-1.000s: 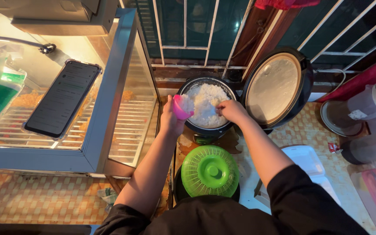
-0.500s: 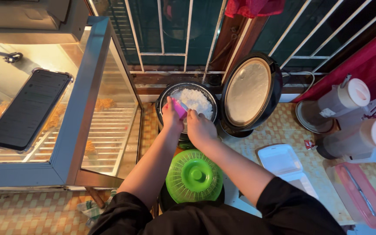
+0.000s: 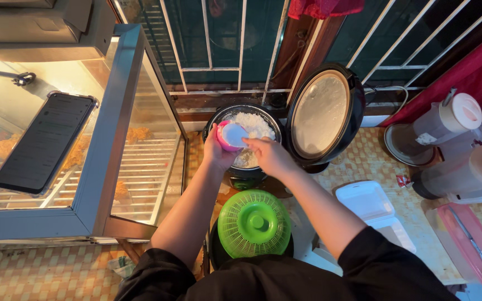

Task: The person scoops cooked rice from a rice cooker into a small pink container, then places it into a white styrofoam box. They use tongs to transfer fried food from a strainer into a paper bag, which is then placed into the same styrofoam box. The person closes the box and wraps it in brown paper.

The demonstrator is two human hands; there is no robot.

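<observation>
At the far left of the frame a dark phone (image 3: 44, 144) lies on top of a glass display case (image 3: 123, 134). Just right of the case, the left hand (image 3: 217, 151) has its grip clamped around a small pink cup (image 3: 230, 135) packed with white rice, held above the open rice cooker (image 3: 245, 139) at upper centre. The right hand (image 3: 270, 155) is beside the cup, fingers together touching its rim; whether they pinch anything cannot be told. Below the hands sits a green domed strainer (image 3: 254, 223). Right of it a white foam box (image 3: 369, 205) rests on the bench (image 3: 375, 161). Two beige-lidded jugs (image 3: 453, 120) stand at the right edge.
</observation>
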